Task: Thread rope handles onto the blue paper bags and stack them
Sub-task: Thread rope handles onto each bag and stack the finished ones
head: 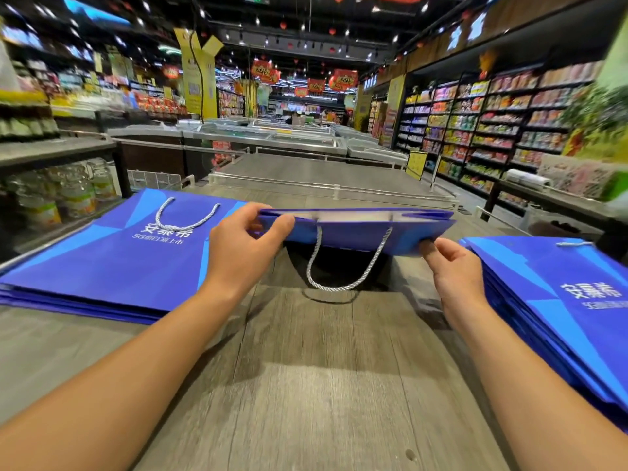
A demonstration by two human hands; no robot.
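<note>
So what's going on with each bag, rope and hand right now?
Held blue paper bag: flat, lifted off the table, gripped at both ends.
Rope handle: threaded, dangling below it.
Left hand: pinching the bag.
Right hand: pinching the bag.
Left stack: flat, handle on top.
Right stack: flat.

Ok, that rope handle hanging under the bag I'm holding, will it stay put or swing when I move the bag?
The rope handle hangs in a slack loop, so it's likely limp and will swing. The held bag stays flat between two hands, so it's probably fairly stiff and light.
</note>
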